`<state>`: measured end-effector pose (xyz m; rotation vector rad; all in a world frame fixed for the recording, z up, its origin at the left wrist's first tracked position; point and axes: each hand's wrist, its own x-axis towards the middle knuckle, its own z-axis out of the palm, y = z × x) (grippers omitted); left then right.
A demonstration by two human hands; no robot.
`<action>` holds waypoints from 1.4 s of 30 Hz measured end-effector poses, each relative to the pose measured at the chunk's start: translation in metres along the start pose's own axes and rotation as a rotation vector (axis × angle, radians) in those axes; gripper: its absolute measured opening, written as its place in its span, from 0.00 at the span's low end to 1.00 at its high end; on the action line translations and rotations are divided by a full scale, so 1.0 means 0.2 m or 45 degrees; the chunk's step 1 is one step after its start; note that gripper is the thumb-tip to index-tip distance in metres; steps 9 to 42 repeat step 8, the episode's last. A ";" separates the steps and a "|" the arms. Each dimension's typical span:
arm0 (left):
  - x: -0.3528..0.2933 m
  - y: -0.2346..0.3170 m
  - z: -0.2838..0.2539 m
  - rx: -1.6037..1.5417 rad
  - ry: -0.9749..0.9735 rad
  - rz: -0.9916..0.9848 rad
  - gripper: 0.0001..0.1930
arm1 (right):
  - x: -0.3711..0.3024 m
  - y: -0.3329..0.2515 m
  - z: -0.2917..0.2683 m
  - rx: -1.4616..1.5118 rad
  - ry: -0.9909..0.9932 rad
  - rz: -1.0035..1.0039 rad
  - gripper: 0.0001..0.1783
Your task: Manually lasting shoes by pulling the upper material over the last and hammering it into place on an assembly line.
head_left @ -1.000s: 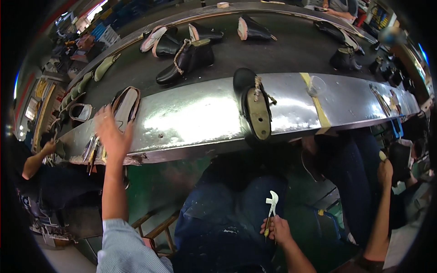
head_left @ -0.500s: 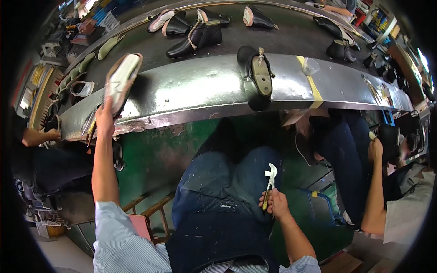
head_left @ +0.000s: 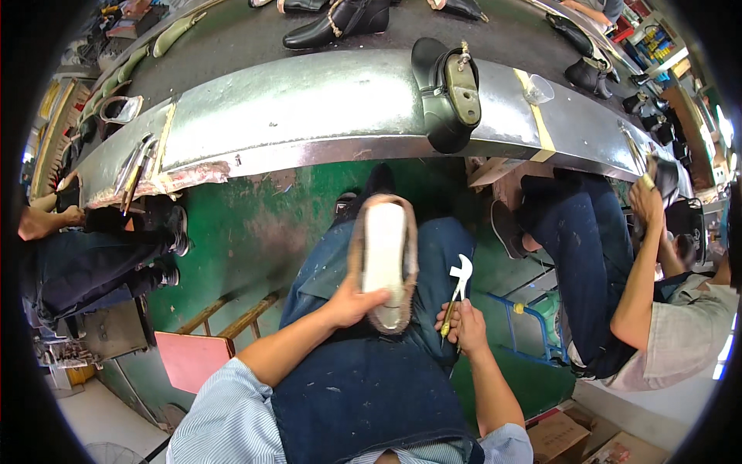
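Note:
My left hand [head_left: 349, 303] is closed on a shoe [head_left: 384, 247] above my lap, thumb pressed on the bottom near its lower end. The bottom faces up: a pale insole ringed by a brownish turned-in edge; the upper is hidden beneath. Beside my right thigh, my right hand [head_left: 465, 325] grips lasting pincers [head_left: 461, 272], their curved metal jaw and square hammer lug pointing up. A yellow handle [head_left: 446, 321] shows at these fingers, and I cannot tell whether it belongs to a second tool. Pincers and shoe are apart.
A black boot on a last [head_left: 444, 100] lies on the metal-edged bench [head_left: 309, 108]. Another black boot [head_left: 340, 23] stands behind. Several hand tools [head_left: 135, 170] lie at the bench's left. Co-workers sit on both sides, one with a hand [head_left: 648, 203] at right. A pink-topped stool [head_left: 193, 359] stands lower left.
My left hand has brought the shoe from over the bench's left part down to my lap. The right hand keeps the pincers at my thigh. The view has tipped downward.

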<state>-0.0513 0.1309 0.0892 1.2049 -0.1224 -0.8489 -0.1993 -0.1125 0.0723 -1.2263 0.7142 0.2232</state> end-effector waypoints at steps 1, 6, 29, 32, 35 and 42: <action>0.09 -0.07 0.04 0.189 0.023 0.099 0.40 | 0.00 -0.01 0.01 -0.007 0.019 0.005 0.35; 0.30 0.32 0.05 1.559 -0.379 -0.353 0.36 | -0.04 -0.03 0.02 -0.013 0.023 0.001 0.30; 0.38 0.35 0.06 1.469 -0.226 -0.353 0.35 | -0.07 -0.06 0.01 -0.265 0.008 -0.073 0.29; 0.38 0.35 0.06 1.469 -0.226 -0.353 0.35 | -0.07 -0.06 0.01 -0.265 0.008 -0.073 0.29; 0.38 0.35 0.06 1.469 -0.226 -0.353 0.35 | -0.07 -0.06 0.01 -0.265 0.008 -0.073 0.29; 0.38 0.35 0.06 1.469 -0.226 -0.353 0.35 | -0.07 -0.06 0.01 -0.265 0.008 -0.073 0.29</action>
